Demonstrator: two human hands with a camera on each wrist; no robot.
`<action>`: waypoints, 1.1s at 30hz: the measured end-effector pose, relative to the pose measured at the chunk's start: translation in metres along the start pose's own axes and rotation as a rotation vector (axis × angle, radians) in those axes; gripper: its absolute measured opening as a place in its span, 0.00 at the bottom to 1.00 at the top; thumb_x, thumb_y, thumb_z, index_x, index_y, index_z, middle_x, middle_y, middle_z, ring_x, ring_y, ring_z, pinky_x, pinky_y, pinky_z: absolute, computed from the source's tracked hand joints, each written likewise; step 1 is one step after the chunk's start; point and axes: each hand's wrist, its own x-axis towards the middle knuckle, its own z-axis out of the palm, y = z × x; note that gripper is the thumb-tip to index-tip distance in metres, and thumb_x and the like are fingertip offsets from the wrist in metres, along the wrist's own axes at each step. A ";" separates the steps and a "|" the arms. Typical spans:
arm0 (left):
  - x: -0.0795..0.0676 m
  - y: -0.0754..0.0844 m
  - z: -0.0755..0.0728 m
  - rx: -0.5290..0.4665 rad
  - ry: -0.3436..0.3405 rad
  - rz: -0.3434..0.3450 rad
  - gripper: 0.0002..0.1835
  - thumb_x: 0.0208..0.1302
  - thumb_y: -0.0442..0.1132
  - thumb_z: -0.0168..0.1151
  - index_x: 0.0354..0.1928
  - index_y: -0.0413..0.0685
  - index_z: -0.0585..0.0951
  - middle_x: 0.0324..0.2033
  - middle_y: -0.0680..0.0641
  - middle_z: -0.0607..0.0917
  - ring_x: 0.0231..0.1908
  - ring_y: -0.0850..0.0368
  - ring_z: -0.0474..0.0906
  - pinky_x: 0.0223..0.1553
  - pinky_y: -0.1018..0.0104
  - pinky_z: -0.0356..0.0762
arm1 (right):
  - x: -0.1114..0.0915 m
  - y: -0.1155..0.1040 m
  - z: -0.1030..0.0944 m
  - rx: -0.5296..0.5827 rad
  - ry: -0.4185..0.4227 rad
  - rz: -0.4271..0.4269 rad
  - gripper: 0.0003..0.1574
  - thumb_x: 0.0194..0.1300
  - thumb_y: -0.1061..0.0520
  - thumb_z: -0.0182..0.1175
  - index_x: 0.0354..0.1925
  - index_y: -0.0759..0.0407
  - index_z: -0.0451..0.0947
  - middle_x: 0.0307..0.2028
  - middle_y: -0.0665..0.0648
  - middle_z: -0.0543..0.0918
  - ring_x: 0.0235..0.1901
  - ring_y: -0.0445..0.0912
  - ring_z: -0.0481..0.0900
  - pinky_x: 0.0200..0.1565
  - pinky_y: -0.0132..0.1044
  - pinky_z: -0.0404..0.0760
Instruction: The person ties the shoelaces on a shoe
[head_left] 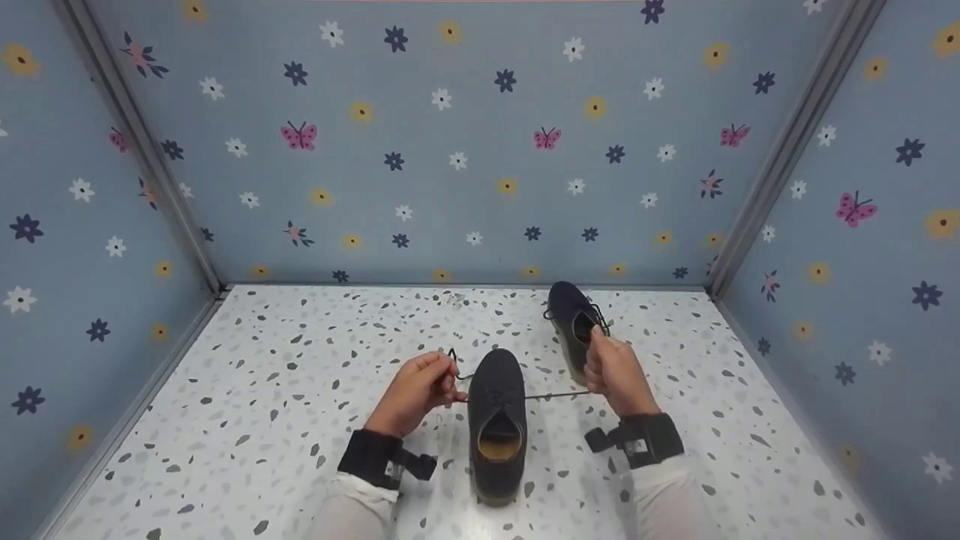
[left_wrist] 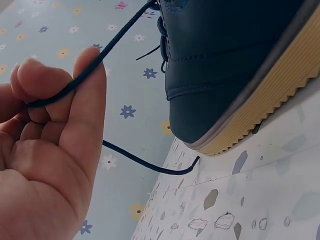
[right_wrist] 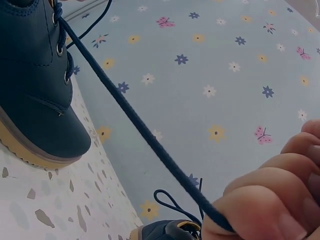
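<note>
A dark navy lace-up shoe [head_left: 496, 375] stands upright on the speckled surface between the two hands, toe pointing away. My left hand [head_left: 420, 386] holds one end of its lace; in the left wrist view that lace [left_wrist: 120, 37] crosses the curled fingers, and its loose tip dangles below. On the other side, my right hand [head_left: 619, 371] grips the opposite lace end between thumb and fingers. This lace [right_wrist: 135, 120] runs straight and taut from the shoe's top eyelets to the fist in the right wrist view. Both hands are off to the shoe's sides.
A second matching shoe [head_left: 568, 304] stands farther back on the right, its lace tied in a bow, partly behind my right hand. Blue floral panels [head_left: 465, 150] enclose the white speckled surface [head_left: 300, 420] at the back and both sides.
</note>
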 end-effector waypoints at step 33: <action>-0.001 0.006 0.001 0.262 0.133 -0.023 0.13 0.80 0.41 0.54 0.44 0.38 0.81 0.33 0.47 0.88 0.30 0.57 0.85 0.31 0.65 0.85 | 0.002 0.008 0.004 -0.517 -0.147 -0.025 0.23 0.85 0.56 0.43 0.63 0.70 0.74 0.52 0.67 0.89 0.45 0.48 0.91 0.48 0.40 0.89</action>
